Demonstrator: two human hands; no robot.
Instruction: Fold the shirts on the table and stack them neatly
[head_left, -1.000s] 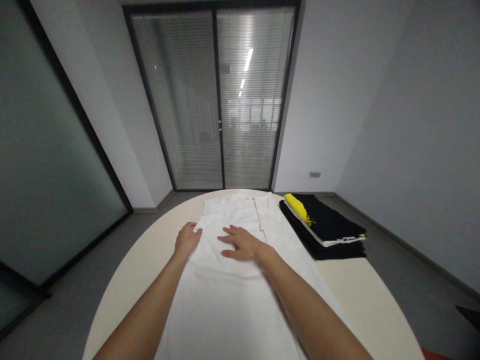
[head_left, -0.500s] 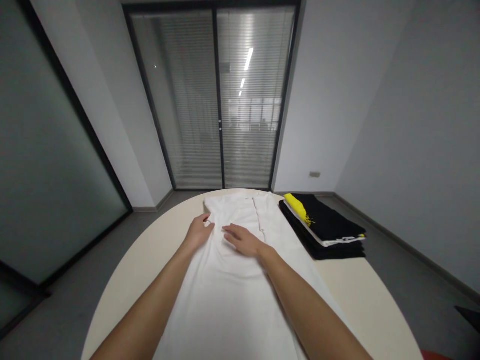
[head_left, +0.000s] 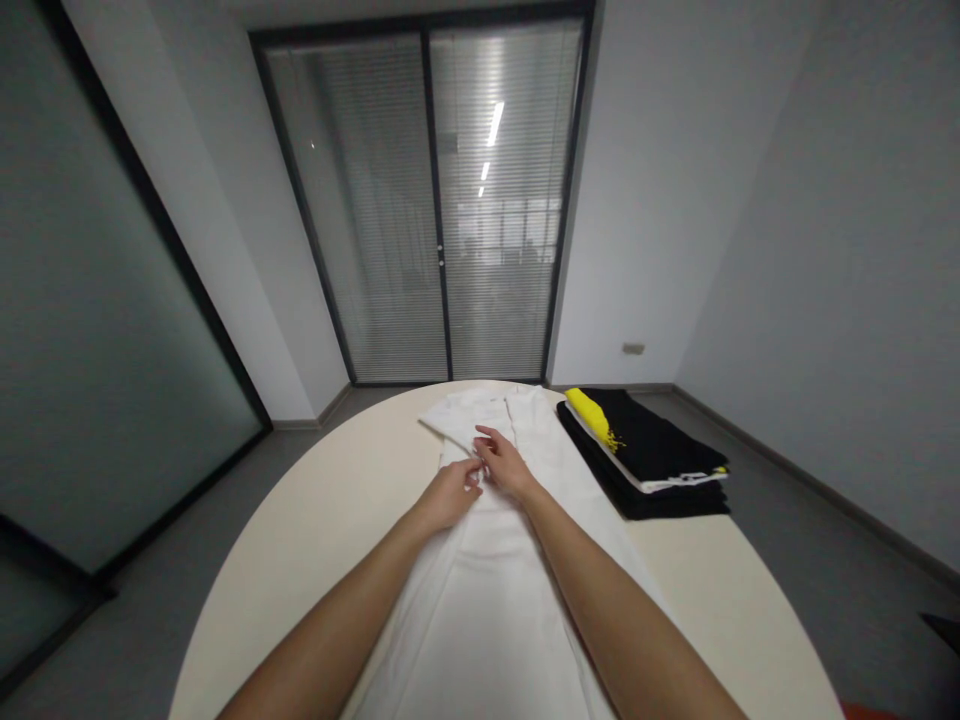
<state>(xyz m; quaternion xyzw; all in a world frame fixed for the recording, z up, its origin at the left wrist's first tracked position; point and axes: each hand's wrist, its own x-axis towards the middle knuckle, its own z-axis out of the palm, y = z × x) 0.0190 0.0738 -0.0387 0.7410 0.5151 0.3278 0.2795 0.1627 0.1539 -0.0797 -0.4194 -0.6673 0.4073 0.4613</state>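
A white garment (head_left: 487, 590) lies stretched along the middle of a round cream table (head_left: 315, 520). Its left side is folded over towards the centre. My left hand (head_left: 450, 493) pinches that folded left edge, fingers closed on the cloth. My right hand (head_left: 504, 462) rests on the garment just beyond it, fingers slightly spread and flat on the fabric. The two hands nearly touch near the garment's far end.
A stack of folded black clothes with a yellow and white piece (head_left: 641, 450) sits on the table's right side. Beyond the table stand glass sliding doors with blinds (head_left: 442, 210). Grey floor surrounds the table.
My left hand has carried the garment's left edge rightwards over the middle, making the cloth narrower. My right hand has slid further away along the fabric.
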